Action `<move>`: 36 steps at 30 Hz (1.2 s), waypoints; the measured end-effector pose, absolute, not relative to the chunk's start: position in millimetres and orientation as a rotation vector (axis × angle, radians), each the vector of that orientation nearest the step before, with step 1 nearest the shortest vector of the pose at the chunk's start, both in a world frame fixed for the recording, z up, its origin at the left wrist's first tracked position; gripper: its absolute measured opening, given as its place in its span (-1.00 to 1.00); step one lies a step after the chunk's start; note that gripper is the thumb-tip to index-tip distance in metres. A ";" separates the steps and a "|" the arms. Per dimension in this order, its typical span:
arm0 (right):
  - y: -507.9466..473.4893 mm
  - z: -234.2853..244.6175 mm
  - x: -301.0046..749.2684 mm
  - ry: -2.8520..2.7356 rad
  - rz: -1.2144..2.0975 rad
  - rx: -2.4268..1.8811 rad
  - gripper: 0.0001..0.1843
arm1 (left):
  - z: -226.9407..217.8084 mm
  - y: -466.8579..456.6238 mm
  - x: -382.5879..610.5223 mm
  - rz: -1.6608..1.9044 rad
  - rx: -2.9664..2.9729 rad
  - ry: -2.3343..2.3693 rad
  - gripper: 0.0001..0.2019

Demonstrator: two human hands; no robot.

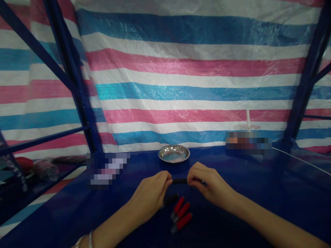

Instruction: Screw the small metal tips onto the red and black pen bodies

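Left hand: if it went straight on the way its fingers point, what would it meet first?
Most likely the right hand, which pinches the other end of the black tube that the left hand holds; depth is hard to judge from this one view.

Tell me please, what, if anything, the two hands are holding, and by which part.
A dark stick-like object, held near both ends: the left hand pinches one end, the right hand the other. Its middle shows between them.

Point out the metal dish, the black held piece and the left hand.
Metal dish (174, 157), head view: its inside floor.
Black held piece (179, 181), head view: its visible middle.
Left hand (153, 189), head view: its back.
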State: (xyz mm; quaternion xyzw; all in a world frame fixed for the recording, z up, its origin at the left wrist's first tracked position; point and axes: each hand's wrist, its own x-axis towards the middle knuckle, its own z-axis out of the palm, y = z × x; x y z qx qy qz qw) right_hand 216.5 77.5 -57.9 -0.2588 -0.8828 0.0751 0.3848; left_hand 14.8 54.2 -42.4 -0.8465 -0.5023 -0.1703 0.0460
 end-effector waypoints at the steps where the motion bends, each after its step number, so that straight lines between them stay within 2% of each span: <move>1: 78.6 -57.8 217.3 -2.241 0.182 -0.669 -0.88 | -41.9 55.5 13.8 -0.513 -2.551 -1.559 -0.73; 6: 94.8 -56.2 230.0 -2.120 0.123 -0.866 -0.95 | -33.9 61.3 4.3 -0.417 -2.438 -1.688 -0.75; 16: 125.9 -58.9 257.2 -2.161 0.170 -1.303 -0.87 | -32.7 66.7 -10.9 -0.165 -2.492 -1.731 -0.85; 21: 129.2 -68.0 257.4 -2.223 0.220 -1.370 -0.86 | -37.3 66.2 -12.5 -0.125 -2.525 -1.715 -0.87; 28: 132.8 -77.3 255.8 -2.270 0.250 -1.389 -0.88 | -35.0 63.2 -11.2 -0.150 -2.552 -1.695 -0.84; 33: 131.2 -78.0 253.6 -2.286 0.267 -1.381 -0.88 | -28.0 57.0 -1.0 -0.366 -2.586 -1.532 -0.73; 36: 130.0 -77.7 252.9 -2.273 0.275 -1.382 -0.88 | -23.6 44.0 10.9 -0.427 -2.668 -1.398 -0.74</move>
